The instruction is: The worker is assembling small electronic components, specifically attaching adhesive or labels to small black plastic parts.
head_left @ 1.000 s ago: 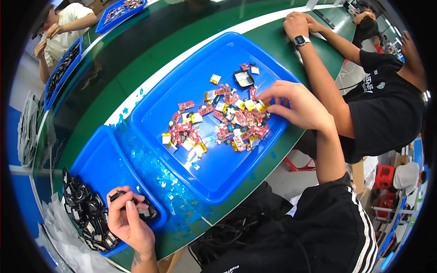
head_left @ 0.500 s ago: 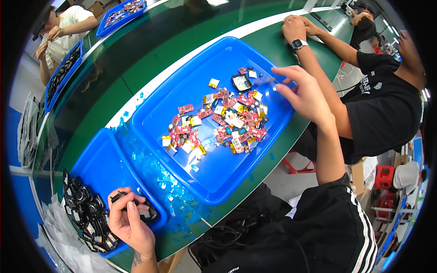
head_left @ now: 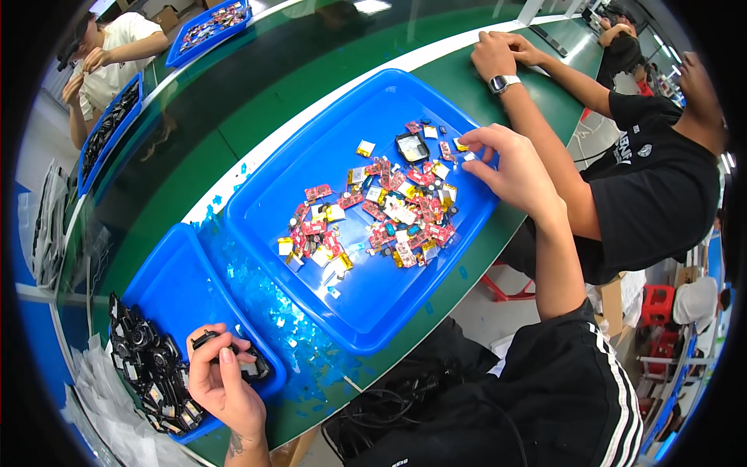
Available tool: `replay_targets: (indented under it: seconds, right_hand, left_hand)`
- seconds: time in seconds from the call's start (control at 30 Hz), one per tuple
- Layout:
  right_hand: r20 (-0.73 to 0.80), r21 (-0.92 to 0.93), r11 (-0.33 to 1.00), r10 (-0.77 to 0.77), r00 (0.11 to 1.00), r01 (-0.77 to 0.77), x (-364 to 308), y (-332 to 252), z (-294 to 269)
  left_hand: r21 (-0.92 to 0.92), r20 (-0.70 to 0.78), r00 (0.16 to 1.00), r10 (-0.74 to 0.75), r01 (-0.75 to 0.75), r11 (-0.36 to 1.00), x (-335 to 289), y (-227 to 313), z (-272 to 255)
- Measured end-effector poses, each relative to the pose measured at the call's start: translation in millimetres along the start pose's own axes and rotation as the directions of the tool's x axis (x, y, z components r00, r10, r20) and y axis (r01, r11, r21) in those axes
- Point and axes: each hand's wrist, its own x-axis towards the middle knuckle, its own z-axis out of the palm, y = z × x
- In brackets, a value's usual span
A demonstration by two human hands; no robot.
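My left hand (head_left: 226, 381) is closed around a small black plastic casing (head_left: 204, 339), above the near end of the smaller blue bin (head_left: 185, 268). Black plastic casings (head_left: 152, 354) lie heaped in that bin beside it. Over the right rim of the large blue tray (head_left: 292, 144), my right hand (head_left: 517, 167) has thumb and fingers apart with nothing seen between them. Near its fingertips lie a small yellow-and-white battery (head_left: 462, 146) and a red circuit board (head_left: 446, 151). A mixed pile of red boards and batteries (head_left: 401, 208) and an open black casing (head_left: 412, 146) are in the tray.
Blue scraps (head_left: 284, 311) litter the green table between bin and tray. A co-worker's forearms (head_left: 537, 144) rest on the table at the right. Across the table, another person handles something beside blue trays (head_left: 113, 124). Clear plastic bags (head_left: 101, 405) hang at the left.
A blurred small item by my right fingertips is gone from the air; a red board and a battery now show there in the tray. My right hand moved slightly down. My left hand stays put.
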Motion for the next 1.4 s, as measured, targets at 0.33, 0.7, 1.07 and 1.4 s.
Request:
replay_targets:
  seconds: [0.33,0.7,1.07,1.4]
  right_hand:
    - [0.072,0.051,0.998,-0.045,0.996,0.041,2,-8,2]
    - [-0.075,-0.182,0.983,-0.015,0.997,0.001,28,13,15]
    - [-0.065,0.025,0.999,-0.024,0.998,0.025,30,11,20]
    - [0.012,0.761,0.648,-0.021,1.000,0.004,35,-66,-8]
  left_hand:
    - [-0.008,0.009,1.000,0.007,-0.007,1.000,2,1,2]
    - [0.014,0.007,1.000,0.012,-0.012,1.000,1,1,1]
    - [0.018,-0.014,1.000,-0.012,0.012,1.000,1,4,6]
    - [0.113,-0.040,0.999,-0.017,0.022,0.993,3,18,-2]
